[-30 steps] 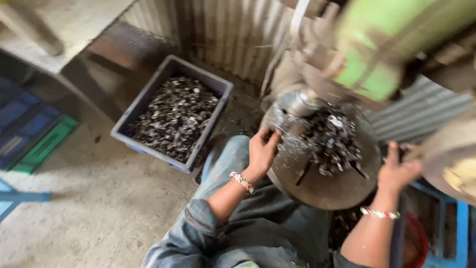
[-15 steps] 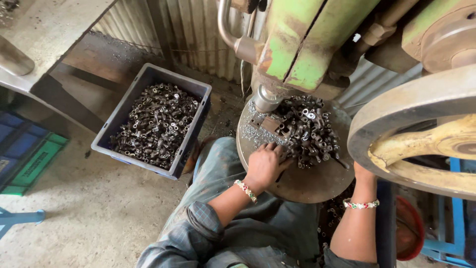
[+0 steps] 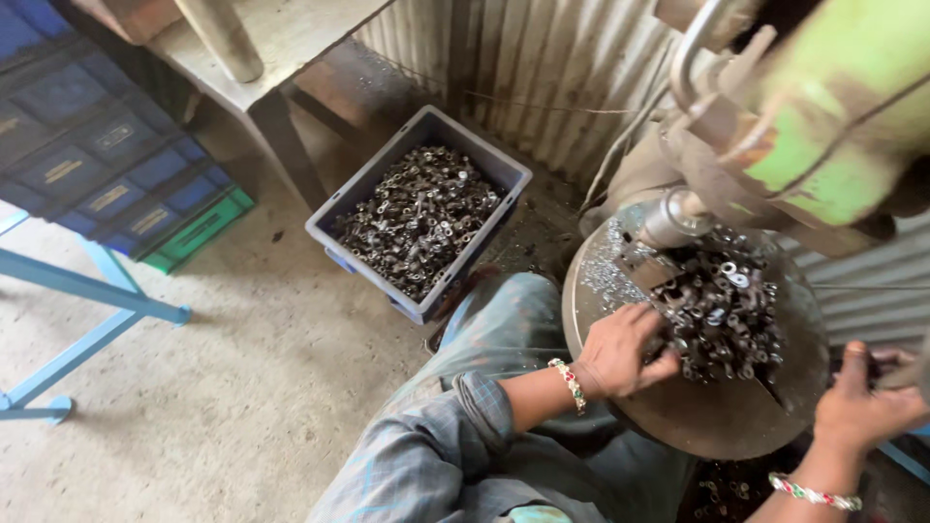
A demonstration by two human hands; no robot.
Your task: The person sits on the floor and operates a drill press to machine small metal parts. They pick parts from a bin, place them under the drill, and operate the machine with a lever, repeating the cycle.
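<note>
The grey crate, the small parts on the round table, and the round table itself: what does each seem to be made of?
The grey crate looks like moulded plastic: matte, even colour, rounded rim. The small parts by the left hand look like metal, dark with bright glints on ring-shaped ends. The round table seems cast or machined metal, dull brown-grey, possibly oily or rusty.

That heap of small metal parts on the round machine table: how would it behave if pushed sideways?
The heap of metal parts looks loose, so it would probably spread and slide rather than move as one. The ring-like pieces may roll. The round table shows no raised rim, so some could drop off.
</note>
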